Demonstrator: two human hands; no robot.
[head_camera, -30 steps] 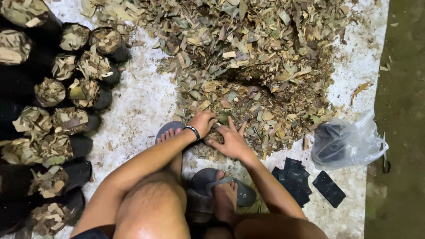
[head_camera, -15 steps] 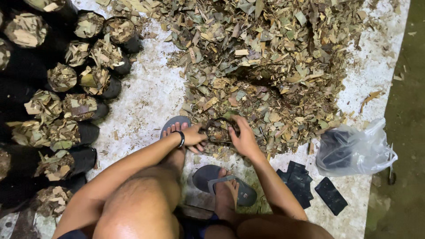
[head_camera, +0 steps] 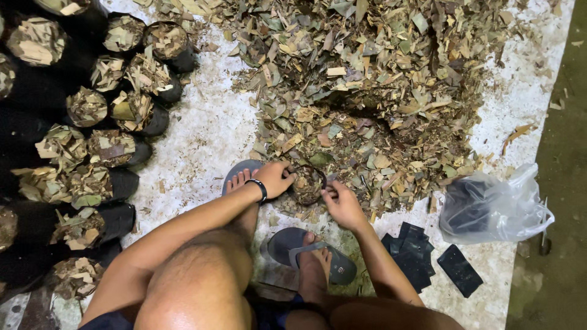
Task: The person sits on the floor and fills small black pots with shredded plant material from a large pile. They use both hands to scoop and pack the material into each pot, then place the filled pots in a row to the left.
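- While we crouch over the floor [head_camera: 202,140], our left hand [head_camera: 275,178] and right hand [head_camera: 343,205] sit on either side of a small black grow bag [head_camera: 307,183] packed with leaf litter.
- Our left hand's fingers are curled around the bag's left rim, gripping it; a black wristband [head_camera: 261,190] circles that wrist.
- Our right hand's fingers are bent and pinched at the bag's right rim, touching it, so both hands hold the bag.
- That bag stands upright at the near edge of the big pile of dry chopped leaves [head_camera: 367,91], just beyond our toes.
- Our left foot in a grey sandal [head_camera: 239,177] lies just beside our left hand; our right foot in another grey sandal [head_camera: 312,253] rests nearer to us, below the bag.
- Along the left side stand rows of filled black grow bags [head_camera: 110,146], upright and close together, each topped with leaf pieces, well apart from the bag in our hands.
- To the right of our right forearm lie flat empty black bags [head_camera: 428,253] in a loose spread on the floor.
- Beyond them sits a clear plastic bag [head_camera: 495,205] with more black material inside, touching the edge of the leaf pile.
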